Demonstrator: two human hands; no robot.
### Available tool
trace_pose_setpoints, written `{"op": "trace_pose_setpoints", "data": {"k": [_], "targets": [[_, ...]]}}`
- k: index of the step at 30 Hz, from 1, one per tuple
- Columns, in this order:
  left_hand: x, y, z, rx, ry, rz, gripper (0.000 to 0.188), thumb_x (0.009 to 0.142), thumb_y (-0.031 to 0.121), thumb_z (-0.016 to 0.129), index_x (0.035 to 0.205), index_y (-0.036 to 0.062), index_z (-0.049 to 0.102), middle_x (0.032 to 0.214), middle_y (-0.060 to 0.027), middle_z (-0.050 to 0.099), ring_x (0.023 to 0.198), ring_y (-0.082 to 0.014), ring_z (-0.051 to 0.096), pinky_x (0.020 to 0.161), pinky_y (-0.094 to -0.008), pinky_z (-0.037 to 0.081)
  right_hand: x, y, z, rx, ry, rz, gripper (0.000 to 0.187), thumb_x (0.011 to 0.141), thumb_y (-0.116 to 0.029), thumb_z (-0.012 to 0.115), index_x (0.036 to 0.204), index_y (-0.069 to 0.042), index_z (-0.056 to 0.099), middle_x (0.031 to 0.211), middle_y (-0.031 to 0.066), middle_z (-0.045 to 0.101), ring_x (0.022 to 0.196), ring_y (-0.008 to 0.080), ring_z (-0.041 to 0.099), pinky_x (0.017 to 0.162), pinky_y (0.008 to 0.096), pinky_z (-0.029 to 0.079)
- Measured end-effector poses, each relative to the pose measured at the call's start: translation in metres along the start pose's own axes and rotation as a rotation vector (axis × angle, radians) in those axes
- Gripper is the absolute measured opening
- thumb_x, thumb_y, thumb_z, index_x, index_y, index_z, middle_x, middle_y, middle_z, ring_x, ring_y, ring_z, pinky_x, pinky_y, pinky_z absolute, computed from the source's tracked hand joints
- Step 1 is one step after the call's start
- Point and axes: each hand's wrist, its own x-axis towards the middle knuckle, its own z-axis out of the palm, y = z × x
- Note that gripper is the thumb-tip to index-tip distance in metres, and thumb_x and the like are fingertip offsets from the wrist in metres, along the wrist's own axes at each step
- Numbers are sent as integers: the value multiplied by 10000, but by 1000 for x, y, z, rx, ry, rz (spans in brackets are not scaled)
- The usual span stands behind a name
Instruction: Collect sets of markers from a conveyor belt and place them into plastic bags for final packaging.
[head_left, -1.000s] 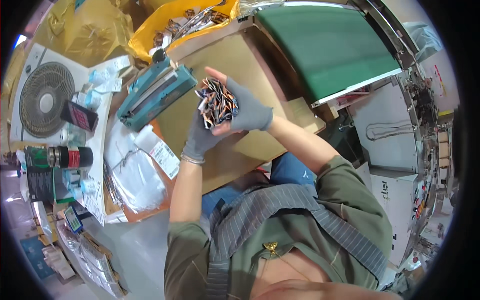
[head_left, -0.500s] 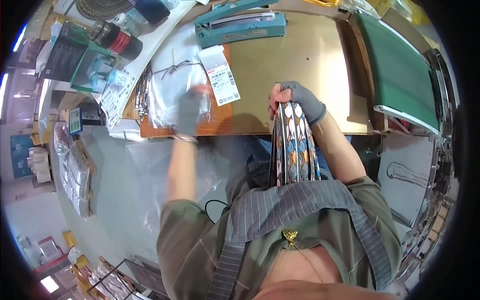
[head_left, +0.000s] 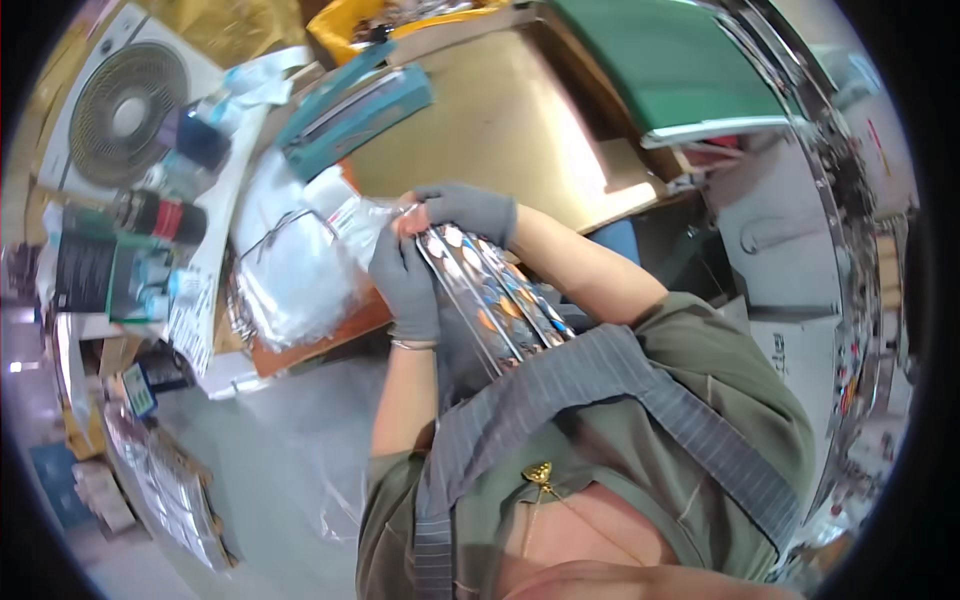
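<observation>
the right hand [head_left: 465,212] pinches the upper end of the patterned strap bundle [head_left: 495,295], which slants down to the striped apron [head_left: 560,385]. clear plastic film [head_left: 378,208] bunches by the fingertips of the left hand [head_left: 407,280]; i cannot tell its grip. 1 teal bar sealer [head_left: 362,115] lies beyond.

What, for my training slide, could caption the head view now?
Gloved left grip and right grip meet at one end of patterned strips.

Strips [head_left: 490,290] hang right of stacked bags [head_left: 285,275], apparently before the table [head_left: 345,335].
</observation>
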Motion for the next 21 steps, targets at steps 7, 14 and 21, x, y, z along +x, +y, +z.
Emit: {"op": "trace_pose_setpoints", "data": {"k": [7, 14, 21], "targets": [[61, -41, 13, -362, -55, -431, 236, 910, 263, 519, 783, 73, 578, 627, 26, 499, 547, -99, 480, 519, -276, 409, -74, -25, -64, 453, -19, -24, 381, 775, -157, 573, 1109, 25, 592, 818, 97, 640, 732, 121, 599, 658, 254, 494], [21, 91, 51, -77, -635, 554, 124, 782, 129, 654, 717, 60, 575, 637, -118, 556, 557, -255, 554, 527, -321, 428, -77, -7, -80, 634, -147, -192, 523, 877, -387, 576, 1200, 20, 521, 919, 92, 627, 807, 153, 598, 778, 292, 501], [-120, -23, 4, -310, -799, 47, 161, 830, 145, 637, 753, 22, 568, 689, -65, 567, 610, -121, 513, 581, -253, 413, -195, 92, -42, -220, 134, -45, 709, 832, -564, 557, 1314, -77, 377, 1208, 132, 457, 1091, 208, 427, 944, 354, 341]]}}
